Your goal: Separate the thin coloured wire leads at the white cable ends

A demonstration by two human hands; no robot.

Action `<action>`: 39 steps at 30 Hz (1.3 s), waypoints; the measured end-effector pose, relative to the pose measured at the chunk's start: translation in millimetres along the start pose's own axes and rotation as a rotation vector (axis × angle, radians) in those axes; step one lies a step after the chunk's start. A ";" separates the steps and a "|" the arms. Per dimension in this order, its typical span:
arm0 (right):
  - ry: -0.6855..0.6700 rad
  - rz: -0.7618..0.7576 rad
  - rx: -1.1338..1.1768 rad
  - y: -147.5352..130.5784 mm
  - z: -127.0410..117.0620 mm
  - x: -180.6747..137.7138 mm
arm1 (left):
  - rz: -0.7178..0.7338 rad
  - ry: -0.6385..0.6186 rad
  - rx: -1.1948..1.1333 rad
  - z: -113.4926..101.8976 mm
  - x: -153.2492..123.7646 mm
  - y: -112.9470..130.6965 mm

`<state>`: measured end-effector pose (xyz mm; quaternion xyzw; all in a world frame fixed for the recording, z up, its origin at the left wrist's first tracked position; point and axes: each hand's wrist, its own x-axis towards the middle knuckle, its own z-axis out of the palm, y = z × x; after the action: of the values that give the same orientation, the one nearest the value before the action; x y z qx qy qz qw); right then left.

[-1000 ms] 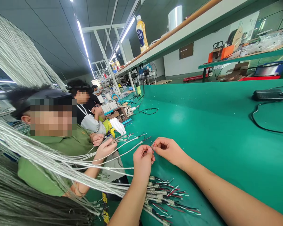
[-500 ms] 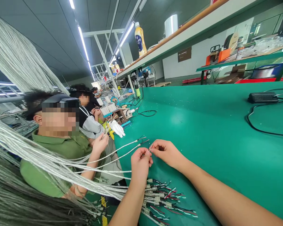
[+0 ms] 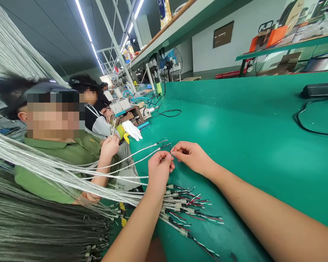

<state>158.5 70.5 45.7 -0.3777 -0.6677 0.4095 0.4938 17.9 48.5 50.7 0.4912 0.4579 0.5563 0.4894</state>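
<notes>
A: Where were the thin wires (image 3: 174,148) that you handled, and how was their long axis set?

B: They stood near the centre of the frame, between your fingertips. Their long axis slanted upward and slightly right, the tips pointing toward the top of the frame.

A: In what state were your hands?

B: Your left hand (image 3: 159,167) was closed, thumb against forefinger, gripping the wires from the left; your right hand (image 3: 192,156) pinched them from the right.

A: What lay about them?

B: Two pale cables (image 3: 144,148) pointed up and right, just beyond your left hand. At lower centre, bundled cable ends (image 3: 177,206) rested on the green table (image 3: 248,145), their wires pointing right and slightly downward.
</notes>
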 end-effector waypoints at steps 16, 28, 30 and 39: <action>0.008 0.017 0.066 2.1 0.7 1.7 | 0.066 -0.015 0.262 3.7 -0.2 0.8; 0.051 0.221 0.375 -8.9 -1.7 1.9 | 0.217 0.045 0.406 16.8 -5.0 6.6; 0.061 0.233 0.399 -10.6 -0.8 1.3 | 0.206 0.043 0.406 18.3 -4.0 6.8; 0.311 0.278 0.544 -7.8 -5.2 6.7 | 0.147 0.103 0.476 18.9 -0.7 9.6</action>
<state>161.3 74.6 56.2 -0.3772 -0.3929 0.5736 0.6118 35.8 47.4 62.0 0.5955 0.5635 0.4912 0.2941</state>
